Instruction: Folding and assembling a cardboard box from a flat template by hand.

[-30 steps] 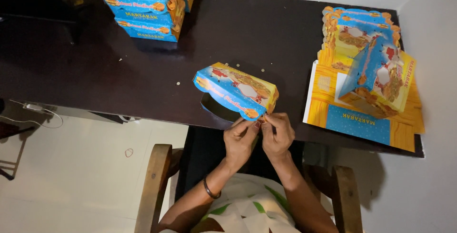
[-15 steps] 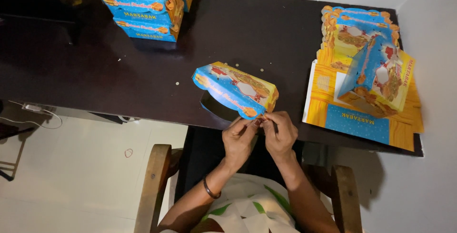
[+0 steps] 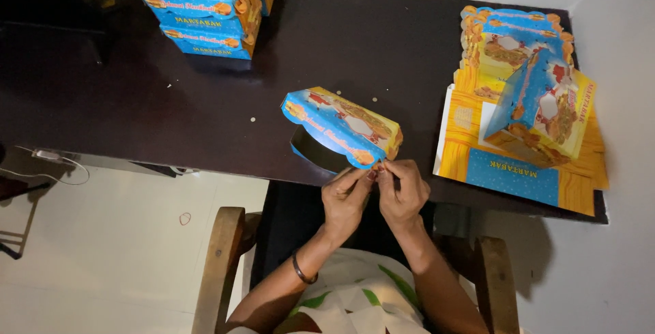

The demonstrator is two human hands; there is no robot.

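The folded carton (image 3: 342, 127), blue and orange with printed pictures, sits tilted near the front edge of the dark worktop (image 3: 123, 102), its near corner lifted toward the person in the wooden chair (image 3: 217, 266). Both hands meet at that corner: the left hand (image 3: 344, 201) and the right hand (image 3: 404, 194) pinch the small end flap between fingertips, each grip closed on the cardboard, knuckles nearly touching. From where I stand this looks like the closing step of forming the box, with the last tab being tucked or locked at that end; the body of the carton already holds its shape. I would judge that the next move calls for a firm, small push on the tab while the other hand steadies the corner, since thin card buckles easily. Well apart on the right lies a pile of flat unfolded blanks (image 3: 518, 163) with one half-raised carton (image 3: 546, 105) standing on top. At the far left corner a stack of finished boxes (image 3: 205, 6) rests. A few tiny paper specks (image 3: 252, 120) dot the surface between them.
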